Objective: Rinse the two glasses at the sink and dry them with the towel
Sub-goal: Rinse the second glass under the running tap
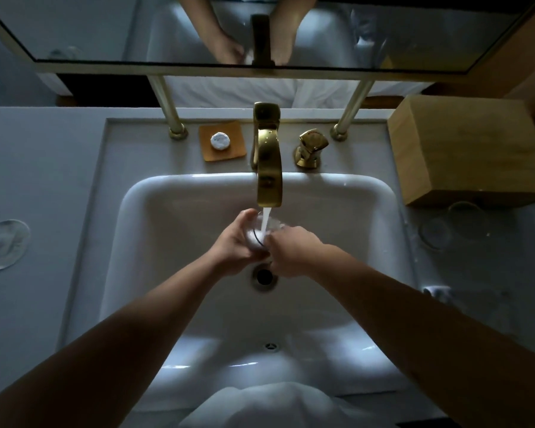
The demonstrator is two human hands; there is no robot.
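Glass under running tap, over sink.
My left hand (233, 242) and right hand (291, 251) both clasp the glass (257, 233) beneath the tap (269, 177); water (264, 225) pours in. Second glass (464, 216) stands on the worktop (37, 168), right.

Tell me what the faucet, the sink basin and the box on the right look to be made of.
Faucet: metal with a polished gold or brass-coloured finish, judging by its bright reflections.
Sink basin: glossy white ceramic or porcelain by the look; smooth rounded walls with soft highlights.
Box: pale wood or wood veneer, matte, with faint grain; the dim light leaves this open.
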